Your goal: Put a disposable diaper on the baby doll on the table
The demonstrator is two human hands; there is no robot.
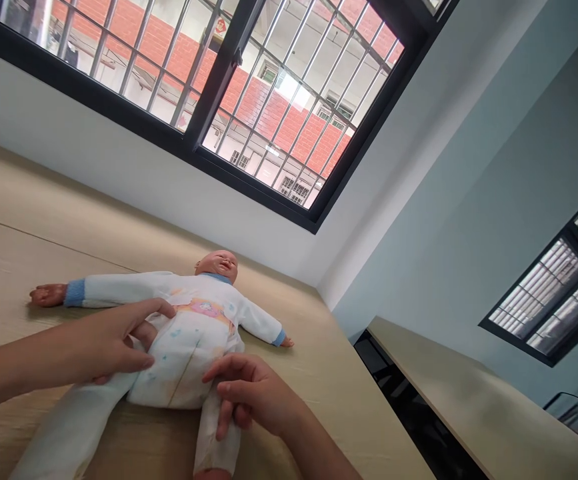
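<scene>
A baby doll (pixel 219 268) lies on its back on the table, its arms spread wide. It wears a white top with blue cuffs, white trousers (pixel 76 423) and a white diaper (pixel 179 360) with a coloured waistband. My left hand (pixel 119 337) is closed round the diaper's side at the hip, the index finger on the waistband and the thumb lower on the front. At the other hip, my right hand (pixel 253 393) has loosely bent, parted fingers touching the diaper's edge and the top of the leg. Parts of both hands' fingers are hidden.
The pale wooden table (pixel 329 380) runs up to a white wall below a barred, dark-framed window (pixel 289 107). To the right, past a gap, stands a second table (pixel 449 373) with a dark open shelf. Black wire-like items (pixel 573 403) are at the far right.
</scene>
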